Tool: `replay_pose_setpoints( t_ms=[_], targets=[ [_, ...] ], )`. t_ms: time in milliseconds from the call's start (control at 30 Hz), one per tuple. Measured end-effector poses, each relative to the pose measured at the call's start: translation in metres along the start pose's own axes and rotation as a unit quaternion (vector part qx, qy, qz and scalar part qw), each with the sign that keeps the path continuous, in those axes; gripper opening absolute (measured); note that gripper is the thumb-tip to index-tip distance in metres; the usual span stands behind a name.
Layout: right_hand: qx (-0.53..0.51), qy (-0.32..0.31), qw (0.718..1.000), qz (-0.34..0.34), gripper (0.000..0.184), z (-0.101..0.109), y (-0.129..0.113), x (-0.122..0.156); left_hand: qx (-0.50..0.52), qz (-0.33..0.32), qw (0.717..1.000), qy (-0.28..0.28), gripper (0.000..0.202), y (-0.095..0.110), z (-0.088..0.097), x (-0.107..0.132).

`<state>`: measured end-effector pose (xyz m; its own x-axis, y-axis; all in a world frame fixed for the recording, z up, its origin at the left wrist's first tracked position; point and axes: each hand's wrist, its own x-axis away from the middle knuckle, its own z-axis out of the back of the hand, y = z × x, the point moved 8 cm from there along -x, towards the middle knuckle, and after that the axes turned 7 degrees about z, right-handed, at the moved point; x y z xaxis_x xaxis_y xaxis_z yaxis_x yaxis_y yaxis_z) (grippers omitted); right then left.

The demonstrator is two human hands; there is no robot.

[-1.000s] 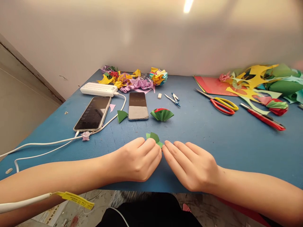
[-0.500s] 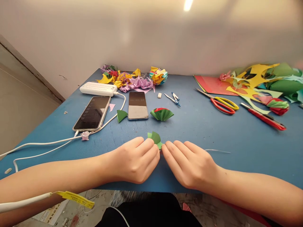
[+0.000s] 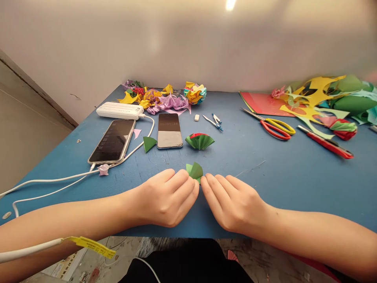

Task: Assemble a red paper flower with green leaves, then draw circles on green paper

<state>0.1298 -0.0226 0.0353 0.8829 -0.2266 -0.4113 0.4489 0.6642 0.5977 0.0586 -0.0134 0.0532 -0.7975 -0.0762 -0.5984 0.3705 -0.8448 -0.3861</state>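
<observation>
My left hand (image 3: 172, 198) is closed in a pinch on a folded piece of green paper (image 3: 194, 170), whose rounded leaves fan out above the fingertips. Close against it, my right hand (image 3: 234, 200) has its fingers pressed together, the tips touching or nearly touching the paper's right edge. What those fingertips grip is hidden. A thin, pale thread or wire (image 3: 250, 168) runs out behind my right hand. Just beyond both hands stands a pleated green paper fan with a red inside (image 3: 200, 142). A flat green paper wedge (image 3: 149, 144) lies to its left.
Two phones (image 3: 112, 142) (image 3: 170, 131), a white power bank (image 3: 119, 111) and cables lie left. Crumpled paper flowers (image 3: 173, 103) sit at the back. An eraser (image 3: 196, 117), compasses (image 3: 214, 122), scissors (image 3: 275, 127), a red-handled cutter (image 3: 326, 143) and paper scraps (image 3: 315, 94) spread rightward.
The thin thread behind my right hand has swung from nearly level to slanting up and away. The green paper has tilted slightly in my fingers. The view has shifted a little.
</observation>
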Motion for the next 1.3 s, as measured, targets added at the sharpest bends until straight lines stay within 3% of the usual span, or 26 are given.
replay_pose_setpoints(
  t_ms=[267,800,1133,1300],
  targets=[
    [-0.015,0.044,0.999,-0.007,0.019,0.01,0.004,0.002,-0.025,0.012,1.0,0.0,0.013,-0.005,-0.002,0.0],
    [0.003,0.005,1.0,0.004,0.017,0.002,0.002,0.0,-0.059,-0.027,0.998,-0.004,0.02,0.001,0.001,0.004],
    [-0.001,0.035,0.999,-0.002,0.014,0.008,0.009,0.004,0.012,0.043,0.999,0.004,0.005,-0.013,-0.001,0.002],
    [0.023,0.016,0.999,0.016,0.02,0.004,0.004,0.004,0.138,0.154,0.978,-0.035,0.004,-0.033,-0.008,0.003]
  ],
)
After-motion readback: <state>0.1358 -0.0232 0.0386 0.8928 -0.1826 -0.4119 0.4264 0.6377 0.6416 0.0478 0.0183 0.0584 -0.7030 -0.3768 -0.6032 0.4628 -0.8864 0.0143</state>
